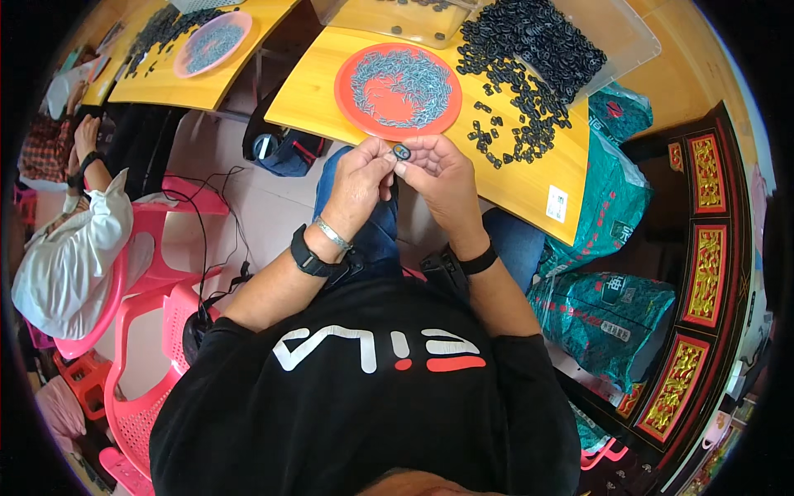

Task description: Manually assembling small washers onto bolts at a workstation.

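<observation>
Just off the near edge of the table, my two hands meet at a small dark oval plastic piece (402, 152) with a lighter middle. My right hand (440, 172) pinches this piece between thumb and fingers. Against its left side, the thumb and fingertips of my left hand (361, 175) are pressed together; whatever they hold is too small to make out. Right beyond my hands, a red plate (341, 93) carries many thin silvery metal pins (422, 93). To the right, loose black plastic pieces (529, 124) are scattered over the yellow table (314, 87).
A tipped clear bin (633, 45) spills a heap of black pieces (538, 45). Another plastic box (397, 21) stands at the back. Green sacks (608, 310) sit at right. Leftward are pink chairs (149, 355), a co-worker (78, 248) and a second table (194, 91) with a pink bowl (184, 59).
</observation>
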Action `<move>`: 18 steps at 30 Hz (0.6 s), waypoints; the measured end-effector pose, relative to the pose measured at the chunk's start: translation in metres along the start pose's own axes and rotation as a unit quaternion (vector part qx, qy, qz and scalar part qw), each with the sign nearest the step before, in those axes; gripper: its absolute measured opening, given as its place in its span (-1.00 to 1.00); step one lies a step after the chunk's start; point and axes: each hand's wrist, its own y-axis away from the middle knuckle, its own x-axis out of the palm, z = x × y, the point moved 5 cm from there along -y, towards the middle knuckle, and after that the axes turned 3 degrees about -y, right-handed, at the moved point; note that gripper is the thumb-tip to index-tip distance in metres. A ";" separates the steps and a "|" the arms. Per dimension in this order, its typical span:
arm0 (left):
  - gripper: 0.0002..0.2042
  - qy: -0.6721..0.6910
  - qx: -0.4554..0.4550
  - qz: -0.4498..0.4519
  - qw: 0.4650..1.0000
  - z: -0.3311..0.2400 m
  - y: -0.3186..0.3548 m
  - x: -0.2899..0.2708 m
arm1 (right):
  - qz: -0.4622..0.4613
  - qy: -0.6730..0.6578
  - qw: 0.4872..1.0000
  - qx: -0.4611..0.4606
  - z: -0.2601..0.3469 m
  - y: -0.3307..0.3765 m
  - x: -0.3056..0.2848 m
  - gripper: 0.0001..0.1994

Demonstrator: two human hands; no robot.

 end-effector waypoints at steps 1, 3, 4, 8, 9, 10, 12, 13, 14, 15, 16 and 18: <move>-0.87 -0.001 -0.001 0.001 1.000 0.000 0.000 0.000 | -0.004 0.000 1.000 -0.002 0.001 0.001 0.000 -0.73; -0.87 -0.008 -0.004 0.014 1.000 0.000 0.000 0.001 | -0.005 -0.004 1.000 -0.003 0.002 0.002 -0.001 -0.73; -0.87 -0.009 -0.005 0.015 1.000 0.000 0.000 0.001 | -0.005 -0.007 1.000 -0.004 0.002 0.003 -0.001 -0.73; -0.88 -0.039 0.016 0.040 0.998 -0.002 0.000 0.005 | -0.006 -0.012 1.000 0.009 0.008 0.006 -0.006 -0.74; -0.89 -0.063 0.030 0.046 0.997 -0.003 0.000 0.005 | -0.010 -0.018 1.000 0.011 0.009 0.006 -0.008 -0.75; -0.89 -0.064 0.029 0.048 0.996 -0.003 0.001 0.005 | -0.014 -0.025 1.000 0.012 0.010 0.007 -0.010 -0.76; -0.90 -0.118 0.066 0.057 0.989 -0.007 0.002 0.006 | -0.002 -0.066 0.997 0.029 0.012 0.008 -0.011 -0.76; -0.90 -0.120 0.066 0.059 0.989 -0.008 0.003 0.007 | 0.013 -0.107 0.993 0.046 0.013 0.009 -0.011 -0.76; -0.89 -0.190 0.138 0.054 0.971 -0.016 0.005 0.009 | 0.011 -0.108 0.993 0.045 0.014 0.010 -0.013 -0.76; -0.88 -0.257 0.209 0.049 0.942 -0.024 0.009 0.012 | 0.016 -0.121 0.991 0.057 0.014 0.011 -0.013 -0.76; -0.88 -0.258 0.209 0.051 0.942 -0.026 0.010 0.013 | 0.021 -0.135 0.988 0.069 0.015 0.012 -0.014 -0.76; -0.86 -0.305 0.269 0.056 0.912 -0.034 0.016 0.017 | 0.033 -0.131 0.988 0.076 0.019 0.014 -0.015 -0.75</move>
